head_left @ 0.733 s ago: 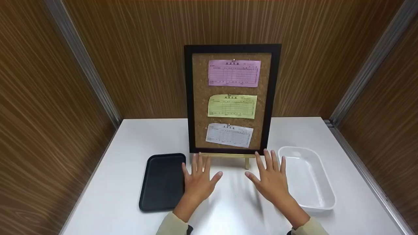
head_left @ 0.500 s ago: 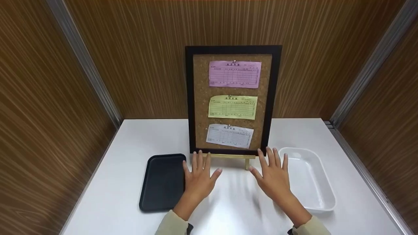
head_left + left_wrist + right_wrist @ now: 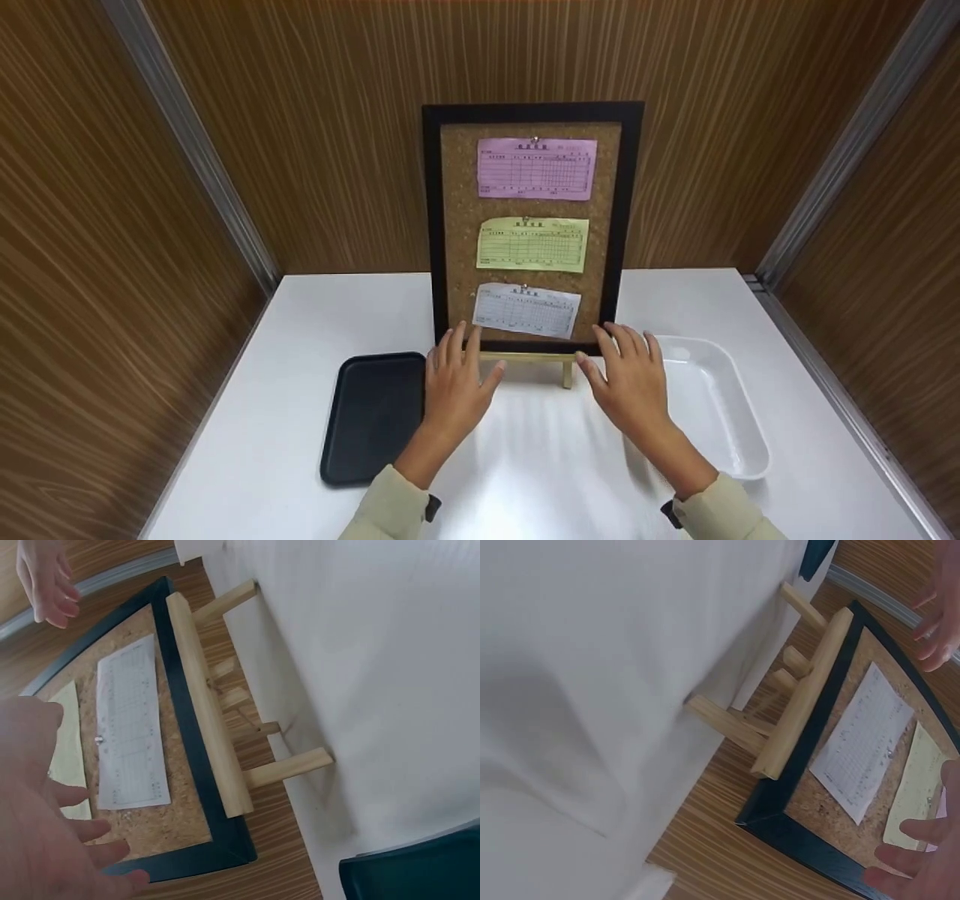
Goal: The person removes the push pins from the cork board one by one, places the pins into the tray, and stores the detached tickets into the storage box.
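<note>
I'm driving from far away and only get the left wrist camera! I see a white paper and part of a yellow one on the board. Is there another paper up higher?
Observer: Yes, the head view shows a pink paper near the top of the board.
Operator: Ooh! What's holding it up?
Observer: A small shiny pin at its top edge.
Operator: And what's way over on the right?
Observer: A white dish with raised sides; in the head view, the right hand hides part of it.
</note>
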Available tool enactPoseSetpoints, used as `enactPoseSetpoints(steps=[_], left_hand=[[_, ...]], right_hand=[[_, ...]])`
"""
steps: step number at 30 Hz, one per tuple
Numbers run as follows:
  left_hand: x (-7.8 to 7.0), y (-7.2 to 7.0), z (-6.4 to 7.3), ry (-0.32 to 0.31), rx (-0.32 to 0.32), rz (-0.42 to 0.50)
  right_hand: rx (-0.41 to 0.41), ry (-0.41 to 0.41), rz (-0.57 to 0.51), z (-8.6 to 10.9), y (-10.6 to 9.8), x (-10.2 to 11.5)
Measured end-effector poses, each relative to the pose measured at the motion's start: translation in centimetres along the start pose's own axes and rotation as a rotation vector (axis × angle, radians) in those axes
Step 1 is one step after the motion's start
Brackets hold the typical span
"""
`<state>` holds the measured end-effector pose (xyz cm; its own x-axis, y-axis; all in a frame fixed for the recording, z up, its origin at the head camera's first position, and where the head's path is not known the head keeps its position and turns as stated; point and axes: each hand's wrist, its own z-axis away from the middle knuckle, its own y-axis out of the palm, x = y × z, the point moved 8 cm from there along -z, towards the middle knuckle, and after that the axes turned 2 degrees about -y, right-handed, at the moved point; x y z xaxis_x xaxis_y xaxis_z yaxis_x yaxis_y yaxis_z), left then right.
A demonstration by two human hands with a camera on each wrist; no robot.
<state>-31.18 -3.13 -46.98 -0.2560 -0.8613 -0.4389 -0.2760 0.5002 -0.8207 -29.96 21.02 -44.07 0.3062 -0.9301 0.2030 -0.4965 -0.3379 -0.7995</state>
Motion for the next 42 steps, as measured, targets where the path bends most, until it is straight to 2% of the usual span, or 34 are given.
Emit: enactPoseSetpoints(steps=[6,11,15,19,27,35,42], left_hand=[[-0.8,-2.3,-1.6,0.041,-0.116,0.029],[-1.3,-3.3,-2.9,0.051,-0.129,0.047],[-1.7,-4.3,-4.1,0.054,-0.136,0.069],[-2.4,-5.6,-5.4,0.079,-0.177,0.091],[-4.9,-8.2,-8.2,0.162,-0.270,0.105],[-7.3,-10.5,-11.3,0.222,-0.333,0.095],[-8.2,-12.1,-14.2,0.235,-0.377,0.118]], right_hand=[[-0.126,-0.051,-0.043,-1.7,-1.9,0.8],[-0.203,-0.108,-0.058,-3.1,-3.3,1.3],[-0.210,-0.105,-0.071,-4.4,-4.1,1.6],[-0.216,-0.088,-0.095,-6.0,-4.8,1.7],[-0.258,-0.041,-0.176,-9.5,-6.8,1.3],[-0.284,0.004,-0.252,-13.4,-8.4,1.2],[-0.282,0.037,-0.279,-16.0,-9.1,0.9]])
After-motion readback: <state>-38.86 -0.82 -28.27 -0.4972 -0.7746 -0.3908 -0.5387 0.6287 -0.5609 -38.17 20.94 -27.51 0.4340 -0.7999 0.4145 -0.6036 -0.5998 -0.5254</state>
